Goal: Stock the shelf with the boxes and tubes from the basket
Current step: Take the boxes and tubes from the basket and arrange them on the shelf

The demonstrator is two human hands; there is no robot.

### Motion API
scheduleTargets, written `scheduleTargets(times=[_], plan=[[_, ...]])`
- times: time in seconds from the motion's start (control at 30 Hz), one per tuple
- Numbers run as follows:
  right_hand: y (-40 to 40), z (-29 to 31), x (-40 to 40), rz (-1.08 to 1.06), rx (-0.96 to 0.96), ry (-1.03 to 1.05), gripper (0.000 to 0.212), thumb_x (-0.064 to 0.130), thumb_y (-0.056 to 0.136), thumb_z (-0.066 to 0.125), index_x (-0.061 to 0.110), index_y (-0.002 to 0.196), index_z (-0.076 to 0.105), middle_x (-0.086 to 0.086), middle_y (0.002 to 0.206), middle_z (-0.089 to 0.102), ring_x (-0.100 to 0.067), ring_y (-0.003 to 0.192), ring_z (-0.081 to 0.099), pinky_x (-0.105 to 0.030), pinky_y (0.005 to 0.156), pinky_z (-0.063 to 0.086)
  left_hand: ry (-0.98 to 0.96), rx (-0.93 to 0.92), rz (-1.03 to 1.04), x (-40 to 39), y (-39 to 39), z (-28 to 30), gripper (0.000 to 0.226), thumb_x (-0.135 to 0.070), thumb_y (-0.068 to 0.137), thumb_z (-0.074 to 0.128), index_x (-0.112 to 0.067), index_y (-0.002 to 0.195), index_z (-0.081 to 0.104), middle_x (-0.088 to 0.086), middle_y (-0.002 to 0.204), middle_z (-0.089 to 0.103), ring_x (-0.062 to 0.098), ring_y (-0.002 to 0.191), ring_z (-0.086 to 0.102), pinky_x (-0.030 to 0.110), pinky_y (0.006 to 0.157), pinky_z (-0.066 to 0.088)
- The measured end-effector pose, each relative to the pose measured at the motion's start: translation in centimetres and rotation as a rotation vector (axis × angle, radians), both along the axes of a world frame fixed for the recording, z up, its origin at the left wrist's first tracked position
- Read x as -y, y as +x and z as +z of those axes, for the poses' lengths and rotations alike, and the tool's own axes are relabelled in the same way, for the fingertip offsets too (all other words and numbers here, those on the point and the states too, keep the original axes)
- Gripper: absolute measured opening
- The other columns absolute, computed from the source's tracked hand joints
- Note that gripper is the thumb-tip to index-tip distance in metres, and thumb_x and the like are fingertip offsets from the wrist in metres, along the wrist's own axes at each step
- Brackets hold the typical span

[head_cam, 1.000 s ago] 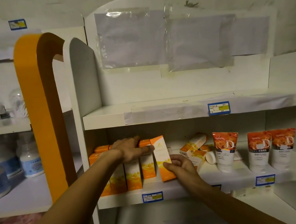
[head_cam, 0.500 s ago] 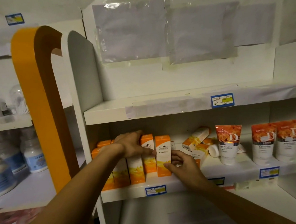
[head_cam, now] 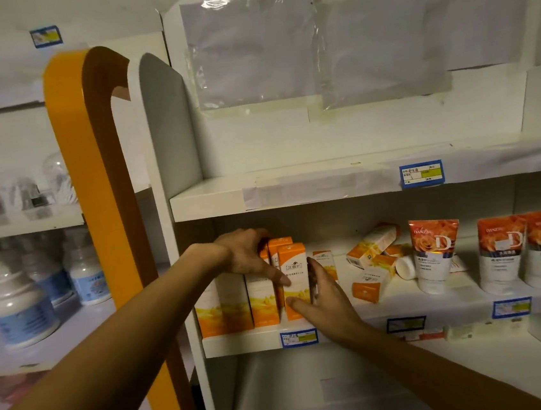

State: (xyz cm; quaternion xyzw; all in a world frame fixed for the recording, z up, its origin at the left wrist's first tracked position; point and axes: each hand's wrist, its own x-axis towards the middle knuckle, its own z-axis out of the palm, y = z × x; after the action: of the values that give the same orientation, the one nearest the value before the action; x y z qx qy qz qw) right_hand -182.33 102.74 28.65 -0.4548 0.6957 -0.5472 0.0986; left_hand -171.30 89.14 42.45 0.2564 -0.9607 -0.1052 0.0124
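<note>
**A:** Where's your box?

**B:** The tall orange-and-white cardboard box [head_cam: 295,280] stands upright at the right end of the front row on the white middle shelf [head_cam: 243,341], its long axis vertical. Your left hand [head_cam: 249,257] curls over the row's tops, thumb pressing that box; your right hand [head_cam: 325,296], fingers straight, touches its right side and is nearer.

**A:** Counts?

**B:** About four boxes show in that row; to their right, several tumbled boxes, then three orange-and-white tubes [head_cam: 436,254].
</note>
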Motion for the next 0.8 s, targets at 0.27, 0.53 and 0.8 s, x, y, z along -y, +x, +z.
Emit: scheduleTargets(times=[0.27, 0.53, 0.8], plan=[[1.1, 1.1, 1.9, 0.095, 0.171, 0.069, 0.059, 0.03, 0.093, 0.065, 0.028, 0.144, 0.034, 0.001, 0.135, 0.055, -0.014, 0.117, 0.056, -0.035, 0.096, 0.049, -0.036, 0.049, 0.007, 1.6, 1.3, -0.6, 0.077, -0.043, 0.062, 0.091, -0.03, 0.124, 0.048, -0.005, 0.116, 0.064, 0.019, 0.109, 0.064, 0.042, 0.097, 0.053], [1.1, 0.6, 2.5, 0.033, 0.105, 0.133, 0.046, 0.039, 0.097, 0.054, 0.031, 0.14, 0.039, 0.002, 0.134, 0.051, -0.013, 0.116, 0.054, -0.035, 0.095, 0.05, 0.035, 0.013, -0.018, 1.8, 1.4, -0.7, 0.07, -0.042, 0.063, 0.092, -0.026, 0.119, 0.053, -0.006, 0.111, 0.066, 0.017, 0.105, 0.064, 0.037, 0.097, 0.053], [1.8, 0.0, 2.3, 0.053, 0.296, 0.126, 0.041, 0.04, 0.1, 0.049, 0.031, 0.138, 0.036, 0.003, 0.128, 0.057, -0.009, 0.093, 0.064, -0.021, 0.068, 0.05, -0.004, 0.091, -0.026, 1.2, 1.3, -0.5, 0.082, -0.049, 0.06, 0.092, -0.032, 0.125, 0.046, -0.007, 0.119, 0.064, 0.017, 0.11, 0.063, 0.04, 0.099, 0.052]])
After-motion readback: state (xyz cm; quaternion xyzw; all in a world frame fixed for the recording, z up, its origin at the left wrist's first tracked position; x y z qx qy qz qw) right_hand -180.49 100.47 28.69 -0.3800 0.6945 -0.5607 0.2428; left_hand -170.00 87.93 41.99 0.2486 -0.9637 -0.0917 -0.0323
